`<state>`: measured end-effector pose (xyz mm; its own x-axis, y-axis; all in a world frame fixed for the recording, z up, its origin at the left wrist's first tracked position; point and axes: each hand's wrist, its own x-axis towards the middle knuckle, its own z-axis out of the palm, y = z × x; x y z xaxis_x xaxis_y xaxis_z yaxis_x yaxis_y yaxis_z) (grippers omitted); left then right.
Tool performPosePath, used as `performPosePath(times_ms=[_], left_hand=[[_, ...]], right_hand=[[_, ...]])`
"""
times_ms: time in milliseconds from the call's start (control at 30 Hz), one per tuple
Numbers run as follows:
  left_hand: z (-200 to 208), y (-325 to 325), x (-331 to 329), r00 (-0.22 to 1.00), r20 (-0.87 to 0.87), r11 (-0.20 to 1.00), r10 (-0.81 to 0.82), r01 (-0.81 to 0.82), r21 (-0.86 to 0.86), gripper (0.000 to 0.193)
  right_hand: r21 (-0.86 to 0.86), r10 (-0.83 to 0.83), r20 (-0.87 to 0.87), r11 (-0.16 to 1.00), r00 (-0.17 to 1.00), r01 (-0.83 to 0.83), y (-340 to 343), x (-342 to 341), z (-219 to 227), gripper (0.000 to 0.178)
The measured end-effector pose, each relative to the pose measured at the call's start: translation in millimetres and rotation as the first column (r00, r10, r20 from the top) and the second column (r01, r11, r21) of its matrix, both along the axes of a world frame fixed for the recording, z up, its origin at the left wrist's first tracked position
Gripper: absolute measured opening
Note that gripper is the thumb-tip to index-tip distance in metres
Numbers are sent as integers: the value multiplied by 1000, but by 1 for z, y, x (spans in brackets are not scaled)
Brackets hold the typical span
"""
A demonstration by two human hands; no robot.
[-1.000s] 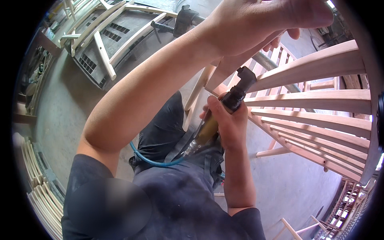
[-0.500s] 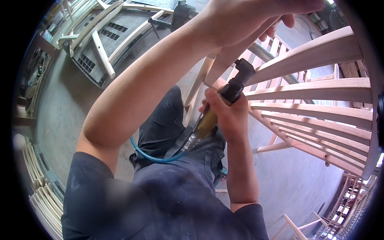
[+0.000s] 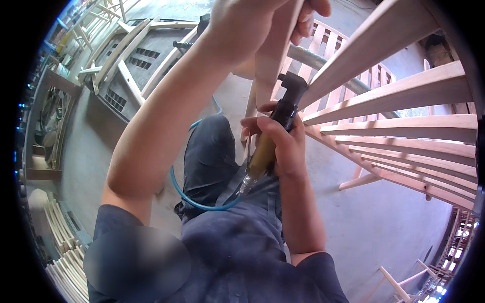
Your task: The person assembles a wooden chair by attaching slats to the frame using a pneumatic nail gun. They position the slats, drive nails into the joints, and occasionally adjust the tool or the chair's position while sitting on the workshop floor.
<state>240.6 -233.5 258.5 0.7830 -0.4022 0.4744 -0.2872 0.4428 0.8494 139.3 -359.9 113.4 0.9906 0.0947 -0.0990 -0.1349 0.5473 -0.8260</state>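
Note:
My right hand (image 3: 287,151) is wrapped round a pneumatic angle tool (image 3: 265,154) with a black angled head and a dull yellow body. A blue air hose (image 3: 194,203) trails from its lower end. The tool's head is close beside the slats of a pale wooden frame (image 3: 343,134); whether it touches them, I cannot tell. Above it, my left hand (image 3: 250,22) is closed round a broad wooden rail (image 3: 273,55) of this frame, its fingertips curling over the far side. The hand's upper part is cut off by the picture's edge.
Curved wooden parts lie on a dark slotted workbench (image 3: 113,101) at the upper left. Slim wooden strips (image 3: 68,262) are stacked at the lower left. A metal pipe (image 3: 308,56) runs behind the slats. Another wooden frame (image 3: 394,285) stands at the lower right.
The view has shifted, and the slatted frame's upper slats appear larger and higher. Both hands appear farther left. Some right-hand fingers have loosened from the tool, which stays in the palm.

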Motion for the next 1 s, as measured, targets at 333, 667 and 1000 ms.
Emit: performPosePath(times_ms=[333, 667, 1000], left_hand=[[-18, 11, 7, 996, 70, 998, 48, -51, 34, 86], [-18, -4, 32, 953, 303, 1000, 8, -16, 25, 56], [-47, 10, -1, 799, 328, 839, 504, -543, 32, 50]], right_hand=[[59, 86, -112, 995, 990, -80, -5, 7, 11, 18], [12, 263, -137, 965, 955, -263, -16, 19, 6, 13], [24, 210, -131, 978, 969, -209, -14, 16, 9, 19]])
